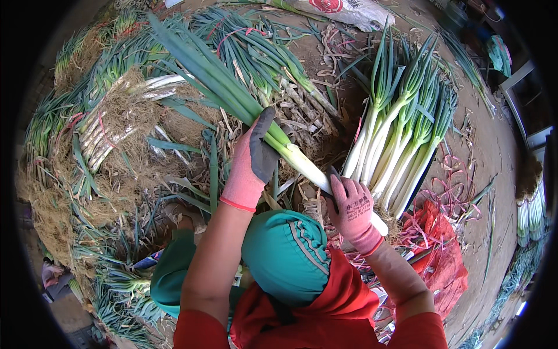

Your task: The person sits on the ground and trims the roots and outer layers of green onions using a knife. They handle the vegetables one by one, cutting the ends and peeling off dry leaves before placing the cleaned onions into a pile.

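Note:
Both my hands wear pink knit gloves with dark coated palms. My left hand [257, 152] is closed around the green upper part of a large leek-like green onion [303, 163], whose leaves point up and left. Lower on the same stalk, my right hand [348, 200] grips the white shank, and its pale end shows below the palm. Beside my right hand lies a row of peeled green onions [399, 126], leaves away from me, white ends towards me. Roots show at the near end of that row.
Unpeeled onions with dry roots [122, 113] are heaped at the left. A tied bundle [257, 56] lies ahead, near a white sack [340, 11]. Red mesh [440, 261] and pink ties [453, 181] lie at the right. Another person [56, 279] is at the far left.

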Motion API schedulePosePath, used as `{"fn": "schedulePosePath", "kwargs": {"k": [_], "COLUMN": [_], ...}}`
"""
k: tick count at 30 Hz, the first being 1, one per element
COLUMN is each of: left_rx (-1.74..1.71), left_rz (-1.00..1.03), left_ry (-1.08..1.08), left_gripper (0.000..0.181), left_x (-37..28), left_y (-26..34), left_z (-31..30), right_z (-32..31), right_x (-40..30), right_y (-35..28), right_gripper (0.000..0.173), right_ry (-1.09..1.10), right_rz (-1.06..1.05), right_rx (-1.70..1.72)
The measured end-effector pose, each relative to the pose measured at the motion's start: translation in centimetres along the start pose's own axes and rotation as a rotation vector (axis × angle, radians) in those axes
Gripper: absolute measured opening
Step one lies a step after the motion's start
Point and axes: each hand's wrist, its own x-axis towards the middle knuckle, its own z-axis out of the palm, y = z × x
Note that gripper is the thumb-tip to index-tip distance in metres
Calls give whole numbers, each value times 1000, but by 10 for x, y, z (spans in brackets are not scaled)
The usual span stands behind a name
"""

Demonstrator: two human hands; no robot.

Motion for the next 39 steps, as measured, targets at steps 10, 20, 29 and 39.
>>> {"fn": "schedulePosePath", "kwargs": {"k": [10, 20, 29, 39], "left_rx": [-276, -144, -191, -235], "left_rz": [35, -23, -12, 25], "left_ry": [-13, 135, 55, -103], "left_gripper": [18, 13, 17, 23], "left_x": [2, 11, 10, 3], "left_y": [2, 0, -2, 4], "left_z": [-14, -5, -20, -4], "right_z": [2, 38, 43, 29], "right_x": [2, -15, -93, -31], "right_y": [16, 15, 59, 18], "right_gripper": [34, 61, 24, 43], "right_ry": [104, -85, 162, 13], "right_rz": [381, 86, 1081, 320], "right_rx": [449, 131, 1597, 695]}}
